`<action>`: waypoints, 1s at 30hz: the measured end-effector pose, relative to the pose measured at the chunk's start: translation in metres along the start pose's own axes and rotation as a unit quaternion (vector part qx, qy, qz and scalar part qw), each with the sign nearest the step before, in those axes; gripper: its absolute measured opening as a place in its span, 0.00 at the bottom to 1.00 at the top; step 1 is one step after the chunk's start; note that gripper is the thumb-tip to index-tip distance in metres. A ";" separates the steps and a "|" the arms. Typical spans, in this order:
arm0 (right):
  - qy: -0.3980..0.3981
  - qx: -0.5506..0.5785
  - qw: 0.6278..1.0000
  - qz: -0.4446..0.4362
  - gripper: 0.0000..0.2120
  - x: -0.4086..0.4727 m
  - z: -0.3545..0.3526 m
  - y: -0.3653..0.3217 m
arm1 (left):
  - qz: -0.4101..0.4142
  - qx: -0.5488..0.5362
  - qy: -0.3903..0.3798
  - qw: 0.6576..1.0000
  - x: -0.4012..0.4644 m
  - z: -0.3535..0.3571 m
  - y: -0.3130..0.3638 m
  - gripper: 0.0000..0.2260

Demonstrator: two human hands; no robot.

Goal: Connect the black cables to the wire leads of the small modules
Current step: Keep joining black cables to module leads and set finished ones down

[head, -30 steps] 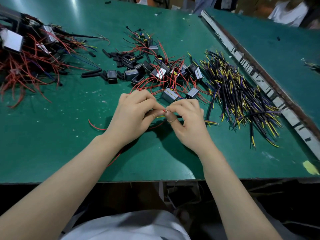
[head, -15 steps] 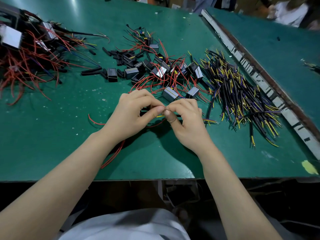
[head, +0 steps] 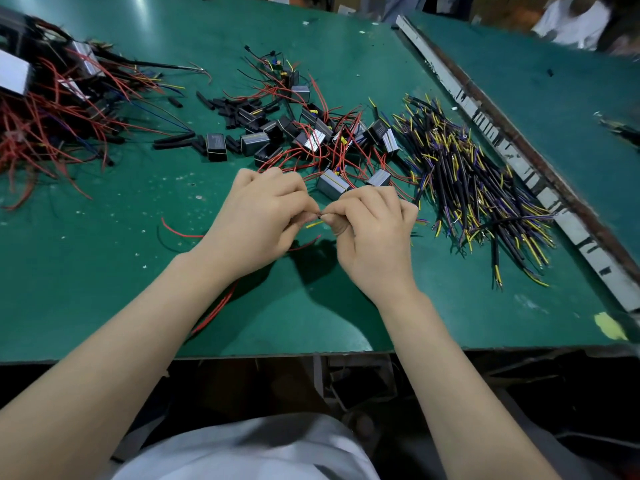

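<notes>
Green table [head: 104, 271], left hand [head: 256, 220] and right hand [head: 374, 230] fingertip to fingertip, both pinching wire leads [head: 313, 224].

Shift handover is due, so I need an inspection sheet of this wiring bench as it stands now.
Surface: green mat, speckled with small bits.
Job's things: modules with red leads heaped mid-bench.
Clutter: black sleeves; tangled pile far left; yellow scrap.
Grips: left hand and right hand pinch wire ends together; yellow wire shows between them.
Cables: black cables piled right.
Surroundings: second bench; metal rail; people beyond.
</notes>
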State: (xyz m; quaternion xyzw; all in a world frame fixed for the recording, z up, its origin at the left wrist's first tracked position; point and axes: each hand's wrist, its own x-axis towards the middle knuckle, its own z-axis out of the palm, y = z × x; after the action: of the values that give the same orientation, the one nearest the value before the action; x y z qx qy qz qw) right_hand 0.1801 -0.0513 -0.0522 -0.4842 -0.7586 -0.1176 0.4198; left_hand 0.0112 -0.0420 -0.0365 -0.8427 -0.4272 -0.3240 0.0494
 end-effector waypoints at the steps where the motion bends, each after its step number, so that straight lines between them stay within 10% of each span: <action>1: -0.002 -0.002 1.000 0.004 0.04 0.000 0.000 -0.001 | 0.002 0.004 -0.002 1.000 0.000 0.000 0.000 0.06; 30: -0.112 0.150 0.976 0.107 0.07 0.003 -0.004 0.000 | -0.092 -0.151 0.072 0.982 -0.003 0.008 -0.002 0.08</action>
State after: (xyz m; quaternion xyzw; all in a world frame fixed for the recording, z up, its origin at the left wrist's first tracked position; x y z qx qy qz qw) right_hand 0.1821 -0.0519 -0.0473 -0.5038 -0.7538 0.0981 0.4103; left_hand 0.0132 -0.0397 -0.0449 -0.7722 -0.4445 -0.4474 -0.0777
